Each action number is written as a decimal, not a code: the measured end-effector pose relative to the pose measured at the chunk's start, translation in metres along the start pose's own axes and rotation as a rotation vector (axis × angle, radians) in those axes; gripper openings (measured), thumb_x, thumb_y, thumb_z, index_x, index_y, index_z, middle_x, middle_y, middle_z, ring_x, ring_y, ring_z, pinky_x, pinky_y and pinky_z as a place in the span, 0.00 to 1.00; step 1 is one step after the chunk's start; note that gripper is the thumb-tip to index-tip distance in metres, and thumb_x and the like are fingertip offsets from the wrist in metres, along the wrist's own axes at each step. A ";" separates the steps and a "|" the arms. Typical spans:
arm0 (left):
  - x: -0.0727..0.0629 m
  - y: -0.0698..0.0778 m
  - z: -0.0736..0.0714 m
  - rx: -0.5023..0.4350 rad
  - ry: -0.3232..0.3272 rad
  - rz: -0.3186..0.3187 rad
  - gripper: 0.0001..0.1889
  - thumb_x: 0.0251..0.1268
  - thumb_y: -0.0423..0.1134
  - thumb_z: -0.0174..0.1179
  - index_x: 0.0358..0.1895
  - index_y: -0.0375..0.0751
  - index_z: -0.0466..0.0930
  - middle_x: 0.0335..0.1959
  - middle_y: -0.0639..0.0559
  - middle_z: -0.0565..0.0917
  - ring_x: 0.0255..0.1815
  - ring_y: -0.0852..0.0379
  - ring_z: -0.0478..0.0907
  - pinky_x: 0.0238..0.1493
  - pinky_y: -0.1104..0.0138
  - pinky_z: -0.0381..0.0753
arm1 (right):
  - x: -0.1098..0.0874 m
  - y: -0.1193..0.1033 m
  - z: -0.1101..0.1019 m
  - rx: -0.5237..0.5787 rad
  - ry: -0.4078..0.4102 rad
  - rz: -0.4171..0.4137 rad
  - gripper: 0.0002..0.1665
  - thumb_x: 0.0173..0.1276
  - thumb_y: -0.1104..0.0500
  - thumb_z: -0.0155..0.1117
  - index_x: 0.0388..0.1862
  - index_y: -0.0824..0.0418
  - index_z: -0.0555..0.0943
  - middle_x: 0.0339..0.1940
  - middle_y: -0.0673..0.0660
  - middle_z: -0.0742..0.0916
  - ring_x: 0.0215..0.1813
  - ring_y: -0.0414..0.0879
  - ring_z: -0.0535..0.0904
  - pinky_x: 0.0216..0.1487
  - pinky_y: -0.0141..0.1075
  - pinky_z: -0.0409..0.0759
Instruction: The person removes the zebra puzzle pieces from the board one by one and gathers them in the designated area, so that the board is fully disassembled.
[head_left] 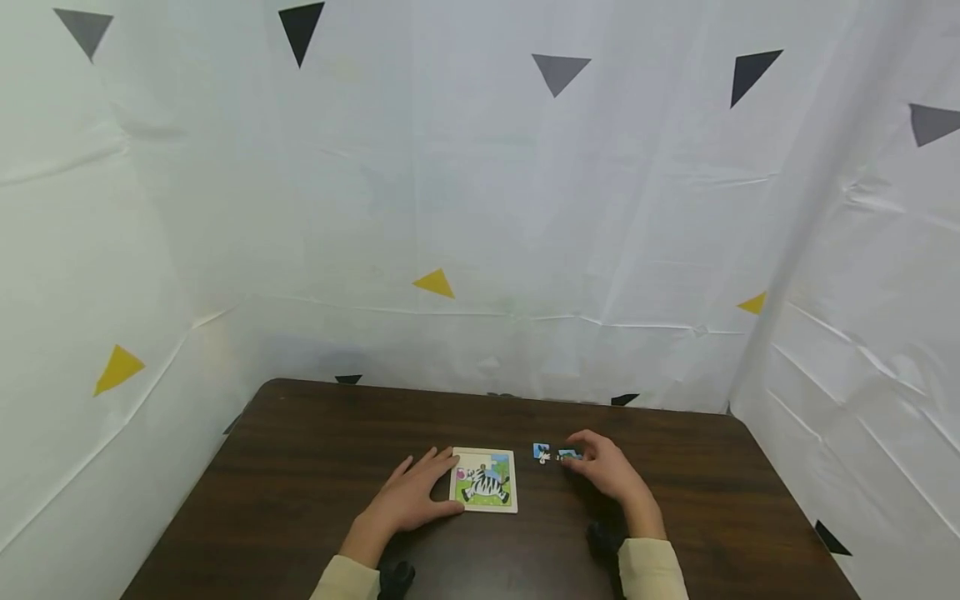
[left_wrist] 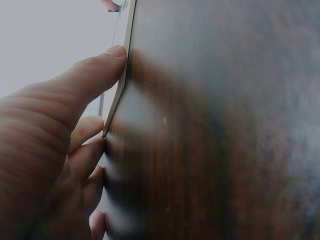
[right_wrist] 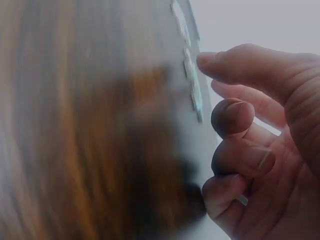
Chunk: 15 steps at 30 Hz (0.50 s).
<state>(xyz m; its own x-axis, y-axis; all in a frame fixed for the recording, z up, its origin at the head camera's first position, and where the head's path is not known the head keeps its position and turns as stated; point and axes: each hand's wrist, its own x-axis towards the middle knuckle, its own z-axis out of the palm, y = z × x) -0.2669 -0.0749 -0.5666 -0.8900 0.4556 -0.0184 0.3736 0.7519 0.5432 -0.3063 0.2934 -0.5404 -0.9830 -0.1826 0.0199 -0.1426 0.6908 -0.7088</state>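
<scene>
A square puzzle board (head_left: 483, 508) with a zebra picture and pale wooden frame lies flat on the dark table. Spread along its left side, my left hand (head_left: 408, 496) touches the frame, fingertips at the upper left corner and thumb at the lower left; the left wrist view shows the thumb against the board's edge (left_wrist: 131, 30). To the board's right, my right hand (head_left: 607, 471) is over a blue and green puzzle piece (head_left: 567, 455), thumb and index finger at either side of it. That piece (right_wrist: 192, 82) lies flat, the thumb tip right above it. Another puzzle piece (head_left: 541, 452) lies beside it.
The brown wooden table (head_left: 360, 425) extends on all sides of the board. White sheeting (head_left: 480, 208) with grey, black and yellow triangles hangs behind the table and along both sides. A dark wrist-worn device (head_left: 606, 537) is at the right wrist.
</scene>
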 end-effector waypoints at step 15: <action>0.001 -0.002 0.002 -0.002 0.006 0.001 0.47 0.57 0.71 0.59 0.77 0.53 0.60 0.78 0.53 0.57 0.78 0.47 0.49 0.74 0.42 0.41 | 0.003 0.013 0.001 0.007 0.015 0.059 0.16 0.67 0.57 0.69 0.52 0.59 0.80 0.19 0.53 0.76 0.19 0.45 0.67 0.21 0.37 0.67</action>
<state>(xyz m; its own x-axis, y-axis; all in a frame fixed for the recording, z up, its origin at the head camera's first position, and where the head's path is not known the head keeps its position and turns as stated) -0.2678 -0.0755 -0.5694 -0.8912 0.4534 -0.0123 0.3741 0.7502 0.5452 -0.3110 0.3012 -0.5505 -0.9913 -0.1311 -0.0117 -0.0835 0.6954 -0.7138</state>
